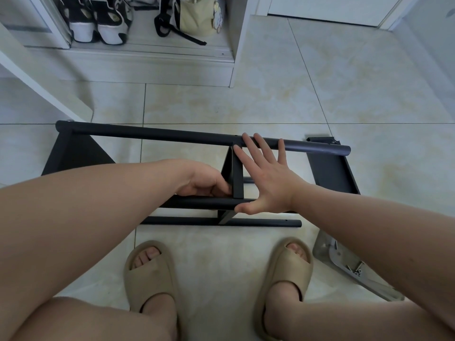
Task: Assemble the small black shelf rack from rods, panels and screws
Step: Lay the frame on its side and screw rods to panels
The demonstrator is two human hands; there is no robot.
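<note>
Shelf rack (197, 203): matt black throughout, including rods (160, 134), middle panel (237, 175) and end panel (330, 173).
Floor (270, 104): pale cream tiles with faint yellowish marbling and thin dark grout lines.
Slippers (150, 274), near edge of floor: plain sand-beige.
Packet (344, 262), right edge of floor: clear film, silvery-grey contents.
Cabinet (172, 67), far edge of floor: white.
Trainers (98, 20) inside cabinet: black uppers, white soles.
Bag (197, 18): pale yellow, black straps.

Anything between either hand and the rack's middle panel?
Nothing visible. The left hand grips the middle panel just above the near rod. The right hand lies open along the panel's other side, fingers on the far rod, thumb at the near rod.
</note>
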